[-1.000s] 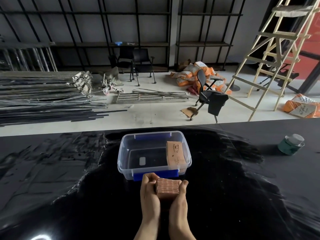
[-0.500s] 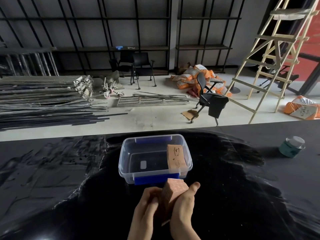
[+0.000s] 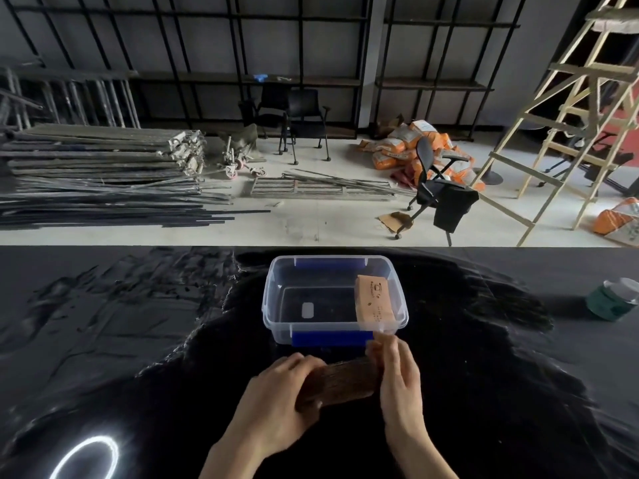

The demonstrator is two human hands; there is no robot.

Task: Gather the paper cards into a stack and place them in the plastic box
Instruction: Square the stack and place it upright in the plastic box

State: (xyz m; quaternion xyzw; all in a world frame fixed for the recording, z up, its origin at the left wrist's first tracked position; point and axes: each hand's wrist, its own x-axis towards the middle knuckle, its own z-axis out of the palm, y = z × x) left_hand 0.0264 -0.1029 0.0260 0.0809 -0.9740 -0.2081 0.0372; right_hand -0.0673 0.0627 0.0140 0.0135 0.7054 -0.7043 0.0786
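A thick stack of brown paper cards [image 3: 340,383] lies on its long side between my two hands, just in front of the clear plastic box [image 3: 276,305]. My left hand [image 3: 276,402] clasps the stack's left end. My right hand [image 3: 397,378] presses against its right end, fingers reaching up near the box's blue front latch [image 3: 330,338]. Inside the box, a second tan stack of cards [image 3: 373,300] leans along the right wall. The box stands open with no lid on it.
The black glossy table [image 3: 138,340] spreads wide on both sides. A green tin with a pale lid [image 3: 613,300] sits at the far right. A bright ring of light [image 3: 84,458] reflects on the table at lower left. Beyond the table's far edge are chairs, metal bars and a ladder.
The card stack went from upright between my palms to lying on its long side, lower and nearer me. My hands spread apart to its two ends.
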